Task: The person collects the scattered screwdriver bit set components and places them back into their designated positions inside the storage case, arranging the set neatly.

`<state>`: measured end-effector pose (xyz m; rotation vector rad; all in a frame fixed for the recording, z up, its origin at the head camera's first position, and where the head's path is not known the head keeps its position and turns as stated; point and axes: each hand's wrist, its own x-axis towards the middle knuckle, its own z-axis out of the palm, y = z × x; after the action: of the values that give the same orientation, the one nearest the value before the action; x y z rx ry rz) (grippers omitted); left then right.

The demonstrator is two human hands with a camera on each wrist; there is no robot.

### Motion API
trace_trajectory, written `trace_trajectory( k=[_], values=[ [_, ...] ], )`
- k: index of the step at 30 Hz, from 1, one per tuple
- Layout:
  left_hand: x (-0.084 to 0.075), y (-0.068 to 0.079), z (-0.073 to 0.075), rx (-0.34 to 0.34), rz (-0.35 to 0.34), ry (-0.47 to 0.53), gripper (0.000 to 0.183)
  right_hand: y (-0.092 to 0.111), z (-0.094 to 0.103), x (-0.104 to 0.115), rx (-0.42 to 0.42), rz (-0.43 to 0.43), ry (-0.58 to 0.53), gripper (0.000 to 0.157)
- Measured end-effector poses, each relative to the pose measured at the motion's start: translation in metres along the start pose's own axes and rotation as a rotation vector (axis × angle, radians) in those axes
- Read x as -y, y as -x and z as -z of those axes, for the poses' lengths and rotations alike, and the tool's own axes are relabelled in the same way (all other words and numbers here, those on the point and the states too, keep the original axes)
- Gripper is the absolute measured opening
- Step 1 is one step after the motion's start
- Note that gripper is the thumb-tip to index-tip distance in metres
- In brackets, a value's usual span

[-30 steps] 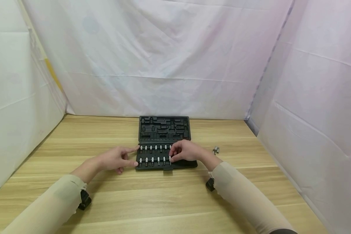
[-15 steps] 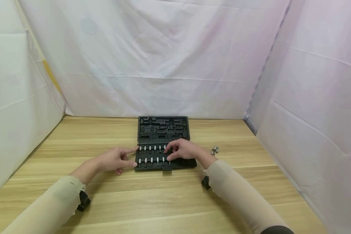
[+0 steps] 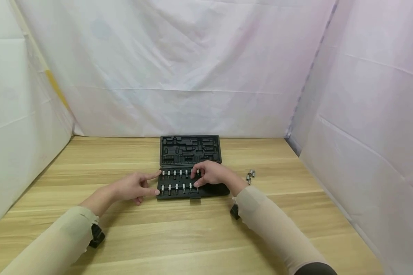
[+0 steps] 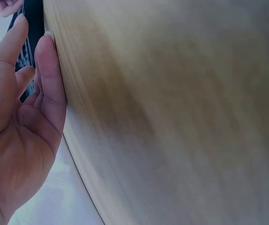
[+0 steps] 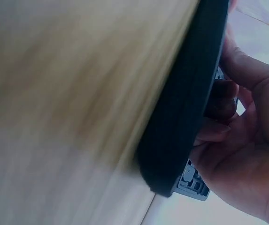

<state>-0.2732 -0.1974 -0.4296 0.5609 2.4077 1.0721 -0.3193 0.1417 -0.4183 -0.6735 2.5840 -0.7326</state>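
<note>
A black tool case (image 3: 213, 190) lies unfolded on the table, its lower half holding two rows of silver bit sockets (image 3: 177, 188). At its left edge is my left hand (image 3: 132, 187), index finger and thumb stretched out apart, their tips at the case's two left corners. My right hand (image 3: 210, 175) is over the right part of the lower half. Its thumb tip is right beside the last bit socket (image 3: 197, 190) of the front row, and the index finger reaches the back row, apart from the thumb. That hand covers part of the back row.
Several loose bit sockets (image 3: 250, 174) lie on the wooden table (image 3: 165, 236), just right of the right wrist. The case lid (image 3: 191, 149) stands open behind, with moulded recesses. White cloth (image 3: 179, 76) hangs around the back and sides.
My right thumb and index finger have moved apart, off the front-row bit socket and slightly left. The left hand stays at the case's edge. The view has shifted slightly.
</note>
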Motion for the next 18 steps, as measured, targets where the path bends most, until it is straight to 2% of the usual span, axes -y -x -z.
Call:
trace_trajectory(
  k=[7, 18],
  values=[
    [0.0014, 0.0012, -0.0003, -0.006, -0.001, 0.008, 0.091, 0.0018, -0.0012, 0.0025, 0.014, -0.035, -0.017, 0.023],
    [0.0034, 0.0004, 0.0004, -0.015, 0.005, 0.001, 0.091, 0.0079, -0.0026, 0.0016, -0.012, -0.022, -0.005, 0.025]
  ],
)
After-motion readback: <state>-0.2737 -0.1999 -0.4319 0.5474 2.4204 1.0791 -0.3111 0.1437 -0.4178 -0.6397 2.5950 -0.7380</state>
